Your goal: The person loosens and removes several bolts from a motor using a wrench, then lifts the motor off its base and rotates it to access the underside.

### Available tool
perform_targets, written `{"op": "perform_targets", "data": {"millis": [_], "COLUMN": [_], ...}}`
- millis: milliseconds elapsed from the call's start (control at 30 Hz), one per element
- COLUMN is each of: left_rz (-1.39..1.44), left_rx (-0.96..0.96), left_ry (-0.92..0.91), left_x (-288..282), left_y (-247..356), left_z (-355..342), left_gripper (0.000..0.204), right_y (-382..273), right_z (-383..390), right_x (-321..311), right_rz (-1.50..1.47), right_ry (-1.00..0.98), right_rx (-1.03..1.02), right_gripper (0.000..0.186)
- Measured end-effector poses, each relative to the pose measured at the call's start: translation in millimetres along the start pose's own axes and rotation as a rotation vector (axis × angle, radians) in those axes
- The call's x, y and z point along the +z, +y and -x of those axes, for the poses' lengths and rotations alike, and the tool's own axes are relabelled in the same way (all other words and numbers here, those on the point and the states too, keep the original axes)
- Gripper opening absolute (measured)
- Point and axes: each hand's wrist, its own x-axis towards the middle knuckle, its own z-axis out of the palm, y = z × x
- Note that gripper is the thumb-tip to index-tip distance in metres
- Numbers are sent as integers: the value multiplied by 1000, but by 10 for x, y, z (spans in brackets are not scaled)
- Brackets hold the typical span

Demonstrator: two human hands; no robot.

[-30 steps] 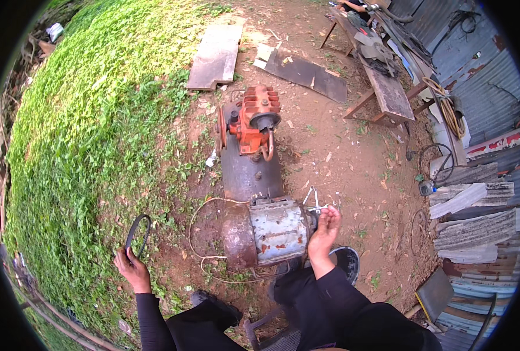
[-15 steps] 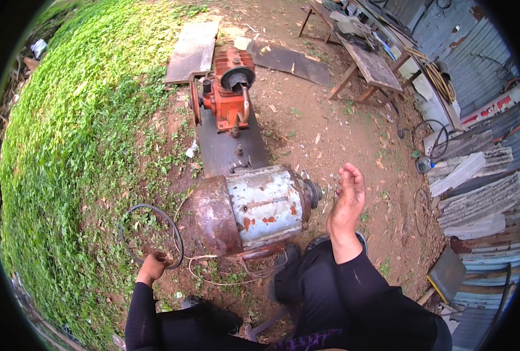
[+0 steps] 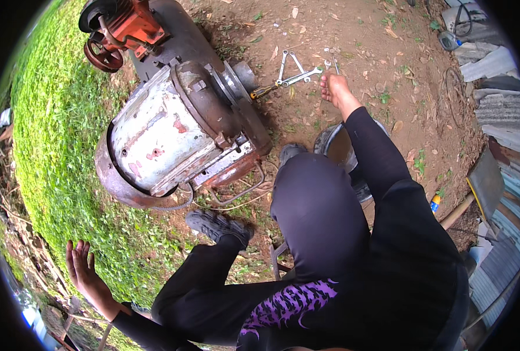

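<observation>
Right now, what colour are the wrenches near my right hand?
The wrenches are silver, best seen in the head view.

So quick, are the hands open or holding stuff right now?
Left hand: open, holding nothing.
Right hand: fingers partly curled near the silver metal wrenches; cannot tell whether it holds anything.
</observation>
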Motion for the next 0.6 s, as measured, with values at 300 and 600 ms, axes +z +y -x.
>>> {"op": "perform_targets", "data": {"millis": [300,600], "left_rz": [-216,-313], "left_rx": [-45,-154], "left_ry": [-53,-63], "left_x": [798,691], "left_y": [-126,-252], "left_z": [-137,-154], "left_gripper": [46,44], "right_y": [394,493], "right_z": [-652,-1470], "right_x": [616,-114], "right_rz": [1126,1474], "right_ry": [-114,276], "right_rx": [-49,85], "right_gripper": [43,39]}}
